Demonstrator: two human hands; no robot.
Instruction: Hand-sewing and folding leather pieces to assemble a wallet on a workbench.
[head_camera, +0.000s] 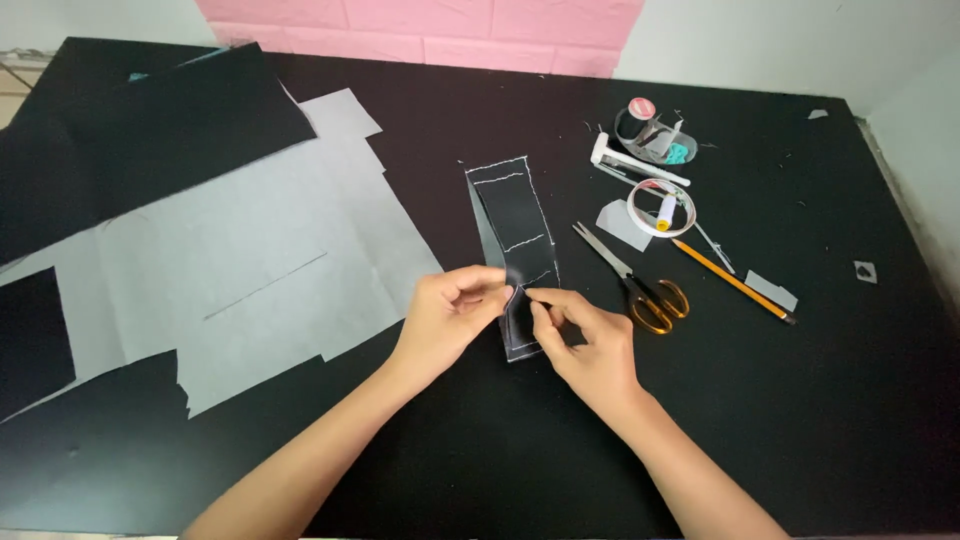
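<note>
A: Where does the black fabric strip (514, 250) lie relative to the hands?

B: Lengthwise on the black table (820, 400), its chalk-lined far end pointing away; its near end lies between the two hands. The left hand (450, 315) pinches the strip's left edge with thumb and fingers closed on it. The right hand (585, 340) pinches the lifted right edge, fingertips closed on the cloth.

A: What lies to the right?

B: Scissors (635, 282) with yellow handles just beside the strip, then an orange pencil (735, 282). Farther off, a ring of white tape (661, 207) with a small white tube across it, and a clear tray (655, 135) holding small items.

A: And to the left?

B: A large grey sheet (250, 260), partly overlaid by black cloth (150, 130)
</note>
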